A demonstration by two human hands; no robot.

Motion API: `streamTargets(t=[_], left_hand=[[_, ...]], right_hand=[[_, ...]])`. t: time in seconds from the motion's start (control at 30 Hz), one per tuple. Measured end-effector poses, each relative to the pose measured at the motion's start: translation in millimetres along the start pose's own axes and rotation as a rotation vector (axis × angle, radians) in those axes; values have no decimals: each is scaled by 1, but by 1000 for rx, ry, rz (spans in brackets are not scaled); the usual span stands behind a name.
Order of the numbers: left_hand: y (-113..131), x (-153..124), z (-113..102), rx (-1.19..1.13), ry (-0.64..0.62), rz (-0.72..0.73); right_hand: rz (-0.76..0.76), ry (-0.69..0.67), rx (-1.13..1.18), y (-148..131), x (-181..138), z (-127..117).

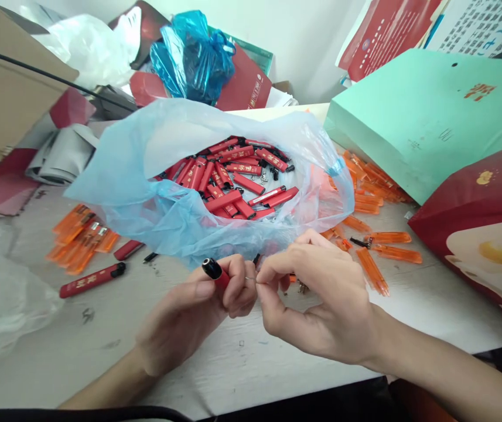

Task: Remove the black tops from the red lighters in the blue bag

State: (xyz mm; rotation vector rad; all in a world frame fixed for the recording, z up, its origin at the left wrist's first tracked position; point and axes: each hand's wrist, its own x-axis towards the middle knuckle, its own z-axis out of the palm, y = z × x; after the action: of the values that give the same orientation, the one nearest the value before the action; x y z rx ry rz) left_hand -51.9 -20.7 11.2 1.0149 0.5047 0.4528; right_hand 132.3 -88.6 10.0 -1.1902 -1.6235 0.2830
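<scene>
My left hand point(198, 310) is closed around a red lighter point(217, 273), its black top end with a small round metal opening pointing up. My right hand point(316, 299) pinches at something small and thin beside the left fingertips, too tiny to make out. Just behind both hands lies an open blue plastic bag point(154, 211) filled with red lighter cases, several with gold characters, and small metal parts. On the table to the left rests another red lighter point(92, 280) with a black end, close to a red case point(127, 249).
Orange see-through lighter bodies lie in a pile point(79, 237) at left and scattered point(371, 269) at right. A mint-green bag point(426, 117) and a red printed bag point(479, 228) stand on the right. Clear plastic point(4, 305) and a cardboard box point(9, 76) are on the left.
</scene>
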Motion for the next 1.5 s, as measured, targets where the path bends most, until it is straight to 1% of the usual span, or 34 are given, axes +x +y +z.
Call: streamTargets(t=[0.07,0.13,0.4,0.57,0.8,1.03,1.2,1.33,1.5], left_hand=[[0,0,-2,-46,-56,-18],[-1,0,-2,-83,-79,-31],[-5,-3,-1,-261,-103,-64],[-7,-3,-1,-284,-102,-68],[-10,-5,-3,-285,-100,-56],[-16,-4,-5,-221,-71,-22],[-16,-2,-8,-161,-72,17],[-15,-2,-6,-124,-47,17],[-16,-2,-4,-96,-29,23]], right_hand=[[-6,-12,5,1,-1,0],[-15,-18,12,3,-1,-1],[-35,-60,39,3,1,0],[-54,-70,31,7,-1,5],[-120,-115,-54,10,-3,5],[-253,-139,-212,13,-1,4],[-355,-115,-325,10,1,0],[-400,-110,-367,8,0,-2],[-443,-59,-415,4,0,-2]])
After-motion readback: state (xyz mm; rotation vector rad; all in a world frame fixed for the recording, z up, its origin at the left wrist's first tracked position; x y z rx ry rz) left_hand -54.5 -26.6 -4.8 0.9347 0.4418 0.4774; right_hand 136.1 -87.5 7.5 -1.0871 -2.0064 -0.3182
